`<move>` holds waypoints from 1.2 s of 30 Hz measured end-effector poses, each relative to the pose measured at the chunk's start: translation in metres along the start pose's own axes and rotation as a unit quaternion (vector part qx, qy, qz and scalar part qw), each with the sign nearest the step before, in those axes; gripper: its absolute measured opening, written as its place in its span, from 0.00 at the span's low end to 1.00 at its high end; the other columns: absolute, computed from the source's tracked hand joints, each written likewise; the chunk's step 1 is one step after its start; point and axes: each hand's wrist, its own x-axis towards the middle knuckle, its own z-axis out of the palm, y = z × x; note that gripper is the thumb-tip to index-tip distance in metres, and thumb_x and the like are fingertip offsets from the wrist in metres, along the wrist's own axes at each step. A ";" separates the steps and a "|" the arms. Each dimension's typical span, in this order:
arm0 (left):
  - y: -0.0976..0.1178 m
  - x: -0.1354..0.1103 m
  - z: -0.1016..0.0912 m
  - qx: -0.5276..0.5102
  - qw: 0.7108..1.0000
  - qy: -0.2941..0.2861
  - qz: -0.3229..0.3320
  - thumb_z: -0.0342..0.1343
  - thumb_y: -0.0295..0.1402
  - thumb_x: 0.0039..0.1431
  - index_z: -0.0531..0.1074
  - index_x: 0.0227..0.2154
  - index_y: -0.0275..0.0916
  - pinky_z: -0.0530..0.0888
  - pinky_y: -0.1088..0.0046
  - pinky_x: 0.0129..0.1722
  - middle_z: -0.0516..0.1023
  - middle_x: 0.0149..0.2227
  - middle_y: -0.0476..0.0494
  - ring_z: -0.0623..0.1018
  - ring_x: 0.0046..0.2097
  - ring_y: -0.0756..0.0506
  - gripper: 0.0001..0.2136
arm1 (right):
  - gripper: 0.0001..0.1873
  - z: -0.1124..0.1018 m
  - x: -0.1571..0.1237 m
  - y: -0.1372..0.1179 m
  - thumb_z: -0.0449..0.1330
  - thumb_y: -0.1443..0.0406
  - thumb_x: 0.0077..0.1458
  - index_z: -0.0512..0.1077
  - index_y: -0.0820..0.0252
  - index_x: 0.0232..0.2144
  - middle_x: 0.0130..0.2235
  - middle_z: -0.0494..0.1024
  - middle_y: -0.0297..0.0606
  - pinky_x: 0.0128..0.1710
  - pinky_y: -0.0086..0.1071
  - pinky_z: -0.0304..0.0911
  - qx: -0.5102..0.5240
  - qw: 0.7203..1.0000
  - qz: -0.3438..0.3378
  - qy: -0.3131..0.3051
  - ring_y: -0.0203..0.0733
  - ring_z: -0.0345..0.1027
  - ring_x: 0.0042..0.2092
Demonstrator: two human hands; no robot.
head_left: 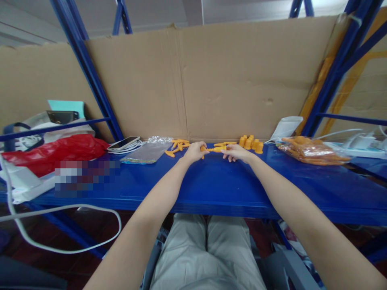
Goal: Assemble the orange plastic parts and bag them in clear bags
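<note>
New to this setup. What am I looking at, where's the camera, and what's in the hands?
There's no robot here: these are a person's bare hands. The one picture comes from a camera on their head, looking forward and down. The left hand and right hand hold a slim orange piece between them, above a blue tabletop. Loose orange parts lie beyond the left hand; orange cup-shaped pieces stand near the right. A bag of orange parts lies farther right.
</note>
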 end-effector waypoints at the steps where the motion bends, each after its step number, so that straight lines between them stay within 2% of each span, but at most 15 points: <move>1: 0.000 0.000 0.000 0.001 1.000 0.000 0.002 0.64 0.28 0.50 0.75 0.33 0.37 0.71 0.73 0.37 0.76 0.29 0.47 0.77 0.34 0.48 0.07 | 0.11 0.000 0.000 0.000 0.61 0.58 0.60 0.72 0.62 0.37 0.25 0.77 0.34 0.15 0.20 0.52 -0.004 1.000 0.005 0.003 0.27 0.62 0.18; 6: 0.000 0.000 -0.001 0.010 1.000 0.006 0.019 0.64 0.28 0.50 0.75 0.33 0.37 0.72 0.73 0.39 0.77 0.31 0.47 0.77 0.36 0.47 0.07 | 0.22 0.005 0.000 -0.006 0.52 0.52 0.64 0.70 0.63 0.26 0.17 0.70 0.34 0.13 0.20 0.49 -0.006 0.999 0.047 0.026 0.28 0.59 0.15; 10: 0.002 0.000 -0.001 0.018 1.000 0.000 0.015 0.64 0.28 0.51 0.74 0.34 0.36 0.72 0.72 0.40 0.78 0.32 0.45 0.77 0.37 0.46 0.07 | 0.26 0.006 0.000 -0.007 0.51 0.48 0.63 0.70 0.63 0.25 0.16 0.70 0.35 0.12 0.21 0.50 -0.014 0.998 0.051 0.025 0.29 0.59 0.15; 12: 0.002 0.000 -0.002 0.020 1.000 -0.005 0.014 0.64 0.28 0.51 0.74 0.34 0.36 0.72 0.71 0.40 0.78 0.32 0.45 0.78 0.37 0.46 0.07 | 0.25 0.004 0.000 -0.005 0.51 0.48 0.63 0.72 0.64 0.30 0.18 0.72 0.37 0.13 0.21 0.50 -0.020 0.999 0.043 0.012 0.29 0.61 0.16; 16: 0.001 0.000 -0.002 0.024 1.000 -0.006 0.013 0.64 0.27 0.51 0.74 0.33 0.37 0.73 0.70 0.41 0.78 0.32 0.45 0.78 0.37 0.46 0.06 | 0.20 0.000 0.001 0.001 0.59 0.54 0.60 0.70 0.60 0.50 0.32 0.80 0.38 0.14 0.19 0.52 -0.025 1.000 -0.005 0.000 0.28 0.66 0.20; 19: -0.002 0.000 -0.002 0.025 1.000 -0.010 0.012 0.63 0.28 0.51 0.74 0.34 0.36 0.73 0.69 0.41 0.78 0.33 0.43 0.78 0.38 0.45 0.07 | 0.23 -0.002 0.003 0.006 0.64 0.63 0.56 0.67 0.54 0.54 0.40 0.80 0.38 0.15 0.18 0.53 -0.024 0.999 -0.034 0.000 0.28 0.68 0.24; 23: -0.005 0.000 0.001 0.020 1.000 -0.017 0.012 0.61 0.28 0.53 0.74 0.39 0.36 0.73 0.66 0.47 0.79 0.39 0.41 0.78 0.44 0.44 0.10 | 0.16 -0.002 0.007 0.010 0.65 0.66 0.54 0.71 0.58 0.46 0.36 0.79 0.38 0.16 0.20 0.56 -0.042 0.998 -0.042 0.010 0.29 0.68 0.23; 26: -0.007 0.000 0.003 -0.015 1.000 0.006 0.020 0.59 0.26 0.54 0.67 0.53 0.36 0.70 0.66 0.54 0.74 0.53 0.35 0.74 0.54 0.44 0.21 | 0.08 0.001 0.010 0.009 0.64 0.64 0.54 0.73 0.62 0.36 0.30 0.77 0.37 0.17 0.22 0.57 -0.098 0.993 -0.057 0.019 0.30 0.65 0.21; 29: -0.008 -0.001 0.004 -0.030 0.999 0.015 0.016 0.57 0.25 0.55 0.60 0.60 0.36 0.67 0.64 0.58 0.67 0.60 0.32 0.69 0.60 0.43 0.29 | 0.14 0.004 0.012 0.008 0.61 0.58 0.57 0.72 0.62 0.25 0.23 0.74 0.36 0.19 0.27 0.60 -0.213 0.975 -0.060 0.036 0.33 0.64 0.20; 31: -0.009 -0.001 0.005 -0.016 1.000 -0.001 0.015 0.57 0.25 0.54 0.63 0.58 0.35 0.66 0.63 0.60 0.67 0.59 0.32 0.70 0.60 0.43 0.27 | 0.19 0.006 0.013 0.006 0.59 0.54 0.58 0.72 0.60 0.22 0.23 0.74 0.37 0.25 0.30 0.65 -0.315 0.945 -0.061 0.058 0.38 0.69 0.25; 34: -0.011 0.000 0.006 0.012 0.999 -0.035 0.016 0.58 0.25 0.53 0.72 0.48 0.34 0.67 0.63 0.59 0.74 0.53 0.35 0.74 0.54 0.42 0.18 | 0.21 0.011 0.011 0.001 0.55 0.50 0.59 0.76 0.59 0.27 0.30 0.79 0.42 0.37 0.35 0.68 -0.423 0.900 -0.047 0.092 0.48 0.75 0.38; 36: -0.011 0.000 0.006 0.023 0.998 -0.049 0.017 0.57 0.25 0.53 0.75 0.42 0.36 0.69 0.62 0.58 0.77 0.48 0.38 0.76 0.52 0.42 0.12 | 0.24 0.016 0.009 -0.002 0.52 0.48 0.60 0.77 0.61 0.35 0.38 0.81 0.47 0.43 0.38 0.68 -0.448 0.888 -0.026 0.103 0.51 0.75 0.45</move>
